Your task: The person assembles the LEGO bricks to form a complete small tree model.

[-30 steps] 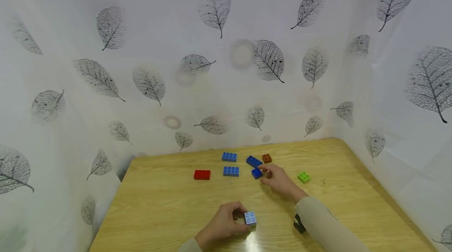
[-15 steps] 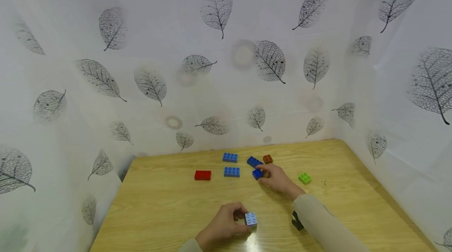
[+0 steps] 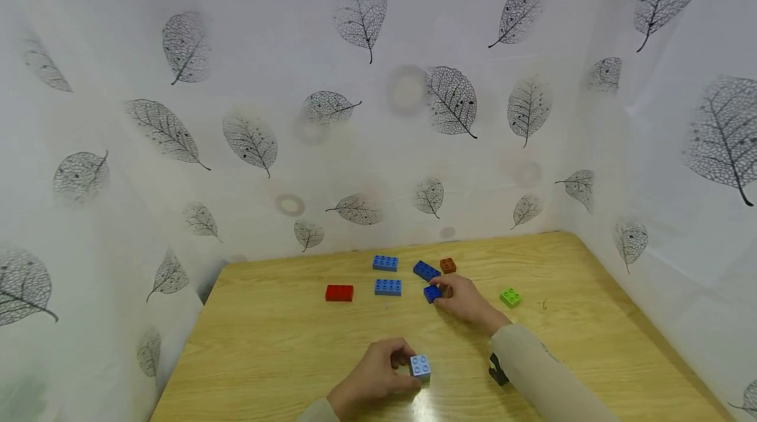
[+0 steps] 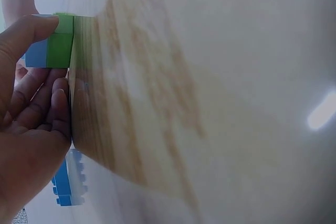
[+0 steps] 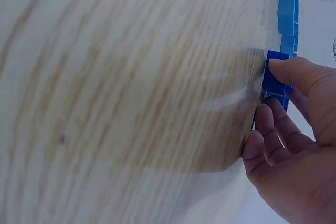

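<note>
Right hand [image 3: 467, 302] pinches a small dark blue block [image 3: 432, 294] at tabletop level; far-side contact is partly hidden. Left hand [image 3: 378, 373] grips a pale blue block [image 3: 420, 366] atop a green block [image 4: 60, 51], nearer the person. Bare table [image 3: 260, 343] separates the hands. Just behind the right-hand block, a long blue brick [image 3: 426, 270] obstructs; brown block [image 3: 447, 265] near it.

No readable text or labels.

I record a square light-blue plastic brick [image 3: 420, 365] stacked on a green plastic brick [image 4: 60, 51], upright on the wood-grain tabletop [image 3: 266, 343]. Farther back, I note a square dark-blue plastic brick [image 3: 431, 294], pinched, studs up.
</note>
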